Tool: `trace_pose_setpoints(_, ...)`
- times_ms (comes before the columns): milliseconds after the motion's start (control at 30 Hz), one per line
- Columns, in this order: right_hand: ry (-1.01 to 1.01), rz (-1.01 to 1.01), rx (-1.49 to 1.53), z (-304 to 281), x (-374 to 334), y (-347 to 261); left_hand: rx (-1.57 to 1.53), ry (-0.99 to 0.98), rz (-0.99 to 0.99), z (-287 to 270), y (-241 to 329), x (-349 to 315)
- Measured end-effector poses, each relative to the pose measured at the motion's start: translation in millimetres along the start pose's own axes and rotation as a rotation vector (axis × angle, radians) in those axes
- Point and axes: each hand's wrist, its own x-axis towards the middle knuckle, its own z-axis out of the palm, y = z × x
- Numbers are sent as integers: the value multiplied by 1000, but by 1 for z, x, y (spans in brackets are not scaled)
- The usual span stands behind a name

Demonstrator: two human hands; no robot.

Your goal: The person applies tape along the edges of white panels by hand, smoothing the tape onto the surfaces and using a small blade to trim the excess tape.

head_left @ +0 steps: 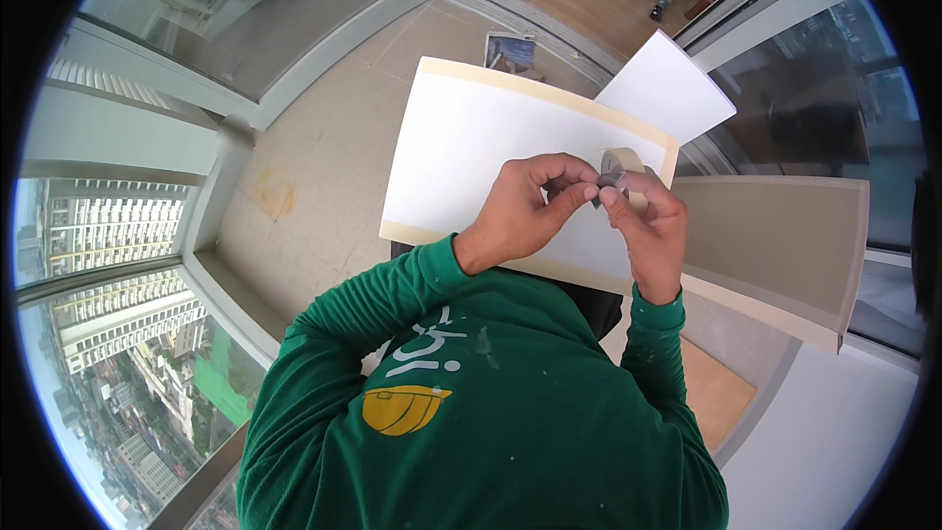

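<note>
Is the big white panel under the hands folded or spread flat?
Spread flat: the white panel shows one broad, unbroken face with no visible fold, and tan tape along its far edge.

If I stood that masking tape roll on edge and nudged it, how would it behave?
The masking tape roll would probably roll easily, since its outline is round. It's likely light for its size, being a hollow ring, and its narrow band could let it tip.

One white board (pixel 461 137); over it, two hands (pixel 535 208), one tape roll (pixel 629 158); beyond its corner, one white panel (pixel 672 88).
</note>
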Motion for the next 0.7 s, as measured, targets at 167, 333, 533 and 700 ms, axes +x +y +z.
trace_pose_setpoints(167, 47, -116, -28, 0, 9, 1, 180, 37, 77, -20, 2, 14)
trace_pose_setpoints(333, 271, -207, 69, -19, 29, 0, 676, 536, 219, -118, -8, 59)
trace_pose_setpoints(533, 505, -254, 101, -35, 49, 19, 566, 601, -234, -185, -38, 80)
trace_pose_setpoints(700, 563, -287, 16, -31, 57, 31, 305, 563, -326, -196, -45, 80)
